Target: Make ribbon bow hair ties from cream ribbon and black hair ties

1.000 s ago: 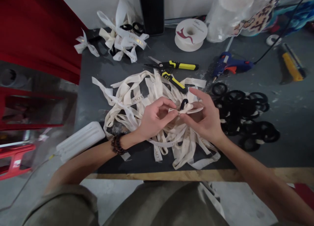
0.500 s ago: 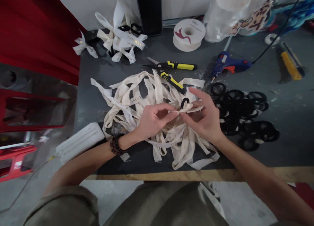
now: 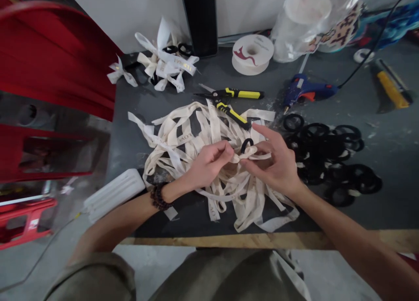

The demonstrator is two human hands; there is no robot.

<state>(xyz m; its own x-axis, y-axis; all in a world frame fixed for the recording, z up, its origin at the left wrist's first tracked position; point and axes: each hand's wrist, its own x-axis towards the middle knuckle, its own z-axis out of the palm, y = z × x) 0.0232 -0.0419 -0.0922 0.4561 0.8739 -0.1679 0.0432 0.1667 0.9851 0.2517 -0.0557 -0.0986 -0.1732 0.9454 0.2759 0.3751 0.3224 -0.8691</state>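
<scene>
One cream fabric bow (image 3: 248, 153), with a soft black loop (image 3: 248, 143) behind its knot, is pinched by my right grip (image 3: 278, 161), inward from the wooden near edge of the table (image 3: 393, 192). My left grip (image 3: 209, 163) is narrow at the bow's left end; I cannot tell whether it holds fabric. Flat ribbon strips (image 3: 212, 124) lie tangled beneath; round black bands (image 3: 327, 144) are heaped rightward.

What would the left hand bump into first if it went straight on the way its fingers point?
Probably the knotted cream ribbon with its black band, held in the right hand just ahead of the left hand. Depth is hard to judge; they may already touch.
</scene>
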